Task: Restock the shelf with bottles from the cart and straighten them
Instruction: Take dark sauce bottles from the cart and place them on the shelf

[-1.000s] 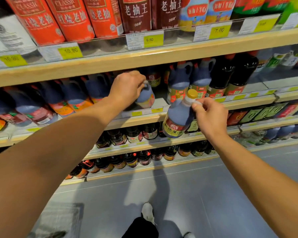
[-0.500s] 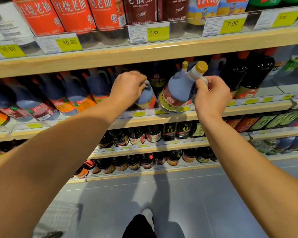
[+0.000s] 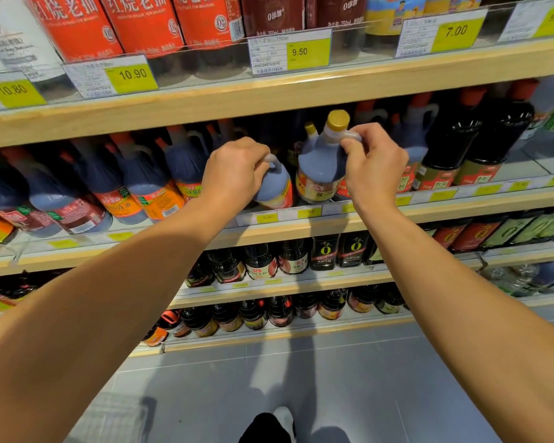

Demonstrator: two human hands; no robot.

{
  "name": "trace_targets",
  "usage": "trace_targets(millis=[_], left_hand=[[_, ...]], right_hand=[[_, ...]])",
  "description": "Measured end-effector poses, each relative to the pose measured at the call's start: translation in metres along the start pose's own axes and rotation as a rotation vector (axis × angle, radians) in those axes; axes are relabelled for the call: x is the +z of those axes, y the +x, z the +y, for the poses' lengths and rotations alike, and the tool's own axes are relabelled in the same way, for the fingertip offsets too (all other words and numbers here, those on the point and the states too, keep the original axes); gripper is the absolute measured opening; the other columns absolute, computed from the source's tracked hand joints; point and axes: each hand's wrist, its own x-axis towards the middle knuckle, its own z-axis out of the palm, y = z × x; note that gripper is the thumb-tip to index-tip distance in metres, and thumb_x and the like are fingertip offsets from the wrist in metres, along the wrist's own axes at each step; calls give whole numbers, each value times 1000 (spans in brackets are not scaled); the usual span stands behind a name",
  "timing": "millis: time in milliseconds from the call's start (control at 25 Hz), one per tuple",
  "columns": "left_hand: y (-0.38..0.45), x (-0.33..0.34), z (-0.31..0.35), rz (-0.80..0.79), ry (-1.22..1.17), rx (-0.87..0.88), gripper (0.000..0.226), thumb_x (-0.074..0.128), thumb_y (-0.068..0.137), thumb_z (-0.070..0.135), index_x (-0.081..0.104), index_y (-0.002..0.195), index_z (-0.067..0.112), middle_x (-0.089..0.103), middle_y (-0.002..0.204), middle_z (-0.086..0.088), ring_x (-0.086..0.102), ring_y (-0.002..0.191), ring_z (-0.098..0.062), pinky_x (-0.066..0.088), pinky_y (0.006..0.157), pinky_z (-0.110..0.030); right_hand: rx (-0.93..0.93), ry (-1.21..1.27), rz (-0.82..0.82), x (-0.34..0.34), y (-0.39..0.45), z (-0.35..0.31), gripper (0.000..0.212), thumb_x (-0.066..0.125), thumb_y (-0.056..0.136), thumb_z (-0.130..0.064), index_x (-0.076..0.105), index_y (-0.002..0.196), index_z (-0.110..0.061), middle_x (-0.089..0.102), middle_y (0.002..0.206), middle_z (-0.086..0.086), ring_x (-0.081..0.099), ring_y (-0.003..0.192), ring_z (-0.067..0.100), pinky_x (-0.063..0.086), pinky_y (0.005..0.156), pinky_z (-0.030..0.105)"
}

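A dark sauce jug with a gold cap [image 3: 320,167] stands nearly upright at the front of the middle shelf [image 3: 429,209]. My right hand [image 3: 373,167] grips its clear side handle. Just left of it stands a second jug of the same kind [image 3: 275,187]; my left hand [image 3: 234,174] covers its top and holds its handle. The two jugs stand side by side, almost touching. More gold-capped jugs show behind them in the shelf's shadow.
Red-capped jugs [image 3: 147,183] fill the shelf to the left, dark bottles [image 3: 454,145] to the right. The shelf above [image 3: 269,91] hangs low over the jugs, with price tags on its edge. Small bottles [image 3: 269,260] line the lower shelves. Grey floor lies below.
My right hand has carried the gold-capped jug up from below the shelf edge and set it nearly upright on the middle shelf beside the other jug. My left hand has stayed on its jug.
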Motion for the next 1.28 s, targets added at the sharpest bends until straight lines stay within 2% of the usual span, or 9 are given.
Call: trace_targets(millis=[240,440,600,680,760,840,1000,1160,1280], left_hand=[[7,10,14,19,59,-6,13,57,87,21,68,92,17,64,91,-5,59,85,-29,51,68,-43],[28,11,12,-47,115,6,17,54,87,23,68,91,16,66,88,-8,60,85,-33,50,71,-42],[51,21,19,-186,166,-229,25,50,93,25,65,111,21,66,108,-13,57,100,-37,46,75,-39],[51,29,20,-177,149,-310,31,49,91,24,59,120,29,56,128,-10,48,117,-36,40,86,-40],[47,38,22,-64,228,-265,40,53,85,24,55,124,33,40,145,-1,29,135,-34,20,109,-49],[49,42,27,-83,267,-279,52,55,83,22,46,133,33,27,152,0,16,140,-34,3,112,-55],[53,46,29,-142,294,-287,70,55,80,18,31,144,32,21,154,-3,11,142,-35,-7,112,-59],[32,39,39,-183,271,-290,72,55,82,33,25,148,30,27,153,-11,18,141,-38,3,113,-60],[0,23,58,-264,232,-342,74,53,86,41,17,150,30,14,158,-9,10,144,-35,8,115,-58]], right_hand=[[-167,-68,-129,9,-7,19,10,60,87,-22,67,89,-14,67,72,4,58,69,21,42,61,34],[-36,3,-98,10,10,32,10,58,88,-20,67,89,-15,67,77,3,60,74,20,46,66,36],[-228,-375,-176,20,29,30,20,55,93,-24,68,101,-12,63,98,13,54,95,34,41,72,37],[-239,-467,-200,27,37,25,24,52,94,-28,69,107,-17,62,108,14,54,100,37,44,74,38],[-191,-528,-232,34,45,24,26,50,94,-30,68,108,-19,62,114,14,56,99,41,47,75,40],[-155,-635,-297,37,52,28,25,49,94,-24,64,113,-17,61,116,17,57,100,43,47,75,40],[-218,-664,-402,33,51,30,45,54,89,-17,45,133,-22,45,137,14,55,103,45,46,75,44],[-263,-591,-416,11,20,31,56,60,85,-22,39,136,-8,42,132,16,45,112,38,46,91,46],[-256,-530,-505,-21,-11,27,72,62,83,-22,27,146,-12,29,148,10,39,124,34,40,102,43]])
